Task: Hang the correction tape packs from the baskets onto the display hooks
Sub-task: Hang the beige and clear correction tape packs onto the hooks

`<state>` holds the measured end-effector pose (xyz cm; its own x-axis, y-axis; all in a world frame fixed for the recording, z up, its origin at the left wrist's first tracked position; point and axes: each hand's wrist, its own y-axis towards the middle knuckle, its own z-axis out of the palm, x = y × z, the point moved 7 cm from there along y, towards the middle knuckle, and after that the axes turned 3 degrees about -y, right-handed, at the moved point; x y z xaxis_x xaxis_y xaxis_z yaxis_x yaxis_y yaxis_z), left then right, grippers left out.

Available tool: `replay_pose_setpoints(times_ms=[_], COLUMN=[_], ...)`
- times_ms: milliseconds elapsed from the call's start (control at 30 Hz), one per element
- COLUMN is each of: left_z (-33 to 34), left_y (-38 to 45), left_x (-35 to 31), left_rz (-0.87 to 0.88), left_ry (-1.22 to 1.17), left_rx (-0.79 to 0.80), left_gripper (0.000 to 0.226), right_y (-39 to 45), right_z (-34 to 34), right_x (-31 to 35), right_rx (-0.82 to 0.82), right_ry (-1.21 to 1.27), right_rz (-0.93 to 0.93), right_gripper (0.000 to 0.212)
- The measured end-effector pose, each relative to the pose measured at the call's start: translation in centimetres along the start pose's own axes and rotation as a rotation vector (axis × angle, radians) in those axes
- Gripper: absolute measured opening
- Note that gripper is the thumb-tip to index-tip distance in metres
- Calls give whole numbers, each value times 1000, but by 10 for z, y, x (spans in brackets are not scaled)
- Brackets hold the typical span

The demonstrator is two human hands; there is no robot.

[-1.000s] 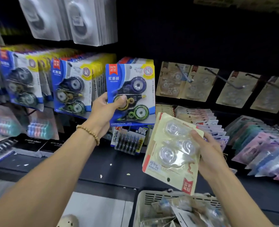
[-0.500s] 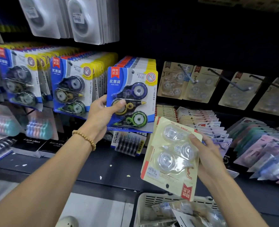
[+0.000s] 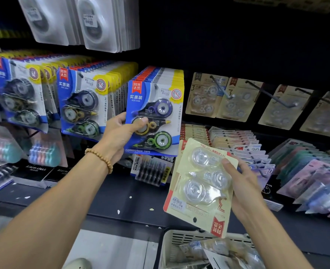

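My left hand grips the front blue-and-yellow correction tape pack, thumb on its yellow dispenser; the pack sits at the front of a full row on a hook. My right hand holds a stack of beige correction tape packs upside down, below and right of the blue pack. A white basket with more clear-wrapped packs stands at the bottom. Long display hooks on the right carry a few beige packs at the back.
Two more full rows of blue packs hang to the left, white blister packs above. A dark shelf ledge runs below, with alarm clock boxes at left and pastel packs at right.
The blue pack in my left hand has dropped a little and settled against the row behind it. My right hand with the beige packs has barely moved.
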<state>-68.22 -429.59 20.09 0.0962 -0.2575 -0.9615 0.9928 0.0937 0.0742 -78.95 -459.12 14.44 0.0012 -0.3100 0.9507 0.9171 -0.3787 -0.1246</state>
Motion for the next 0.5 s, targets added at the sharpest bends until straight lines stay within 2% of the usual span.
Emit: replay_pose_setpoints(times_ms=[133,233,267,333,400,433,500], left_z=[-2,-14,-16,-9,12,23,47], left_y=[-10,-31,-42,-69,-92,-99,-111], left_x=[4,19,20,14,12,18,43], left_rz=[32,66,122,311,412,366,44], left_ry=[196,457,555,649,630,607,479], left_rx=[-100,-228,-268,-308,-209,-116,141], left_gripper=[18,50,53,38,17,13,23], right_y=[1,-1,-2,-7,-12,-15,-21], right_z=[-4,-7,-8,-13,-17,-18,-19], right_x=[3,9,11,15,18,19,21], right_rx=[-48,-65,-72,-94,-97,-92,-84], right_ry=[-23,-80,-97,-103,-96,-95,-84], right_rz=[-33,-73,-84,-97,-99,-95,-100], right_gripper=[32,30,29,27,27,27,26])
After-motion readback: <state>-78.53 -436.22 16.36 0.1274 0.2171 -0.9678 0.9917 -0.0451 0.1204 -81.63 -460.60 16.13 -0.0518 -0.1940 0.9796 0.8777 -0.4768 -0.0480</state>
